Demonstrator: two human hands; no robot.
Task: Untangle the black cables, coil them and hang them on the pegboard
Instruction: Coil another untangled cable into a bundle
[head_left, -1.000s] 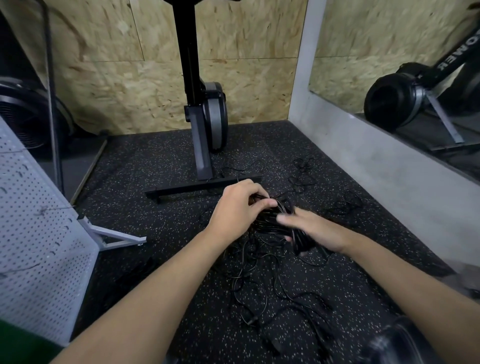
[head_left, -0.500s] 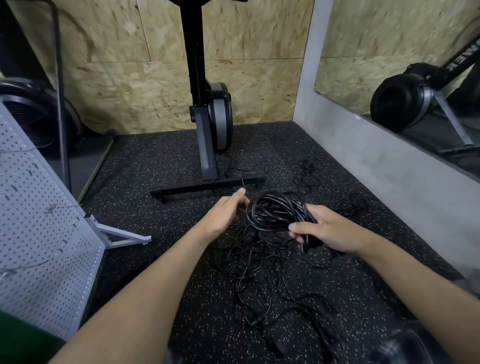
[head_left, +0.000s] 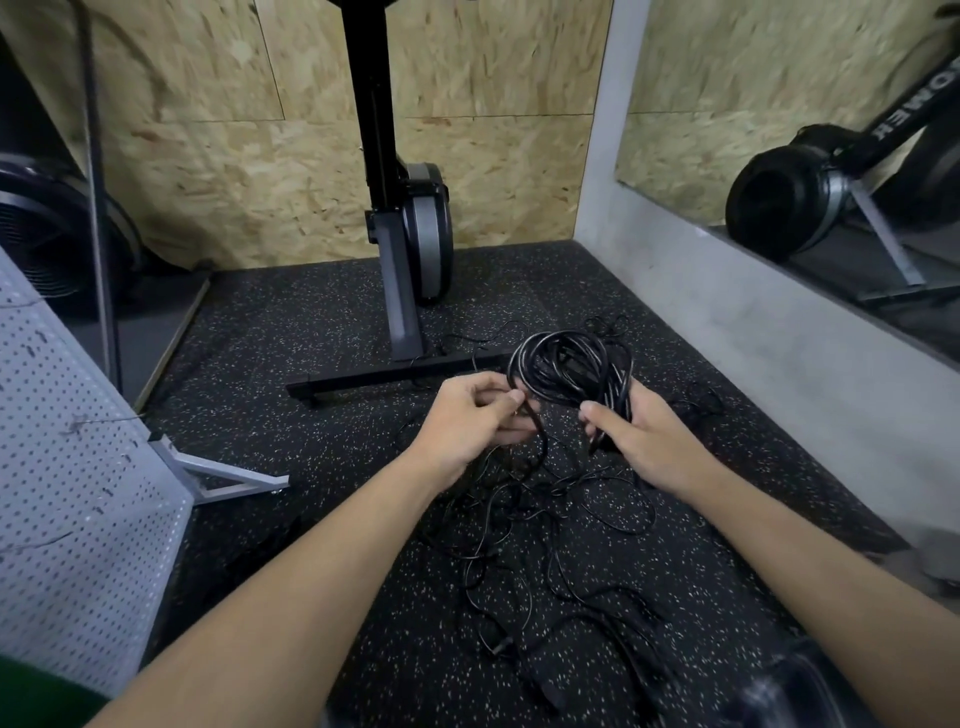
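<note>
Gripping a coil of black cable (head_left: 566, 364) with the right hand (head_left: 644, 441), fingers curled round the bunched loops at their lower right side, thumb pressed across the front. Pinching a single strand (head_left: 541, 441) at the coil's left edge with the left hand (head_left: 467, 421), between thumb and bent forefinger, other fingers curled in beneath. Held up off the ground between both hands and just ahead of them, loops standing roughly upright. Trailing down from that pinch into a tangle of loose black cables (head_left: 519, 525) spread over the speckled black rubber floor (head_left: 291, 332), under and between the forearms (head_left: 322, 571), with plug ends (head_left: 498, 647) lying near the bottom of the view. Farther out, a few more thin cable loops (head_left: 701, 402) close to the grey wall base (head_left: 779, 374) on the right. Beyond the coil, the black base bar (head_left: 374, 382) of an upright exercise machine (head_left: 410, 228), standing against a chipboard wall (head_left: 234, 182). Off to the left, well apart from the hands, a white pegboard (head_left: 67, 493) propped on a grey metal foot (head_left: 228, 480), with thin wire pieces (head_left: 78, 423) on its face. Off to the right, a mirror (head_left: 831, 104) above that wall base, reflecting another black machine (head_left: 779, 197). At the far left, a dark round fan housing (head_left: 41, 234) behind a thin pole (head_left: 98, 208). In the bottom left corner, a green sleeve edge (head_left: 26, 696).
</note>
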